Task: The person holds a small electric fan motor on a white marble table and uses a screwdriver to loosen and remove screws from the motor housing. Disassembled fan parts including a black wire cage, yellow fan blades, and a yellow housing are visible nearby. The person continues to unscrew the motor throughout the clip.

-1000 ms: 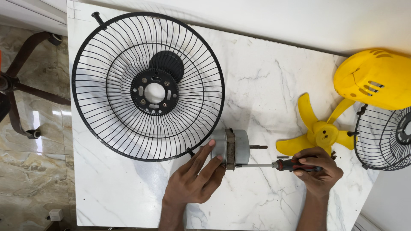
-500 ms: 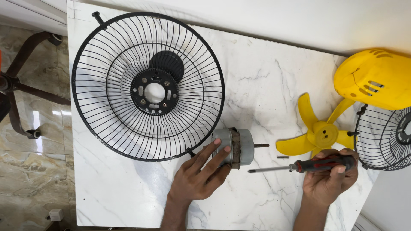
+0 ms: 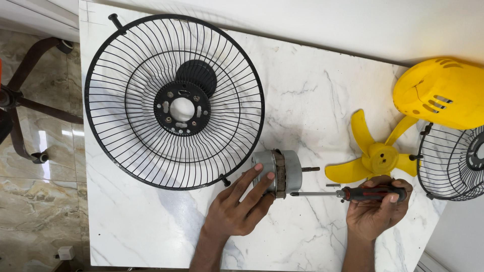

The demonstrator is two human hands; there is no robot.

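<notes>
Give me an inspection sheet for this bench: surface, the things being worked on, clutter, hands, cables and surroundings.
Surface: white marble table, a few dark specks near the back edge.
Job's things: grey fan motor lying on its side, shaft pointing right; screwdriver with its tip at the motor's edge.
Clutter: large black fan guard lying flat; yellow fan blade; yellow housing; second black guard over the right edge.
Hands: left hand with fingers resting on the motor; right hand closed on the screwdriver handle.
Cables: nothing seen.
Surroundings: marble-tile floor, chair base at left, white wall behind.
</notes>
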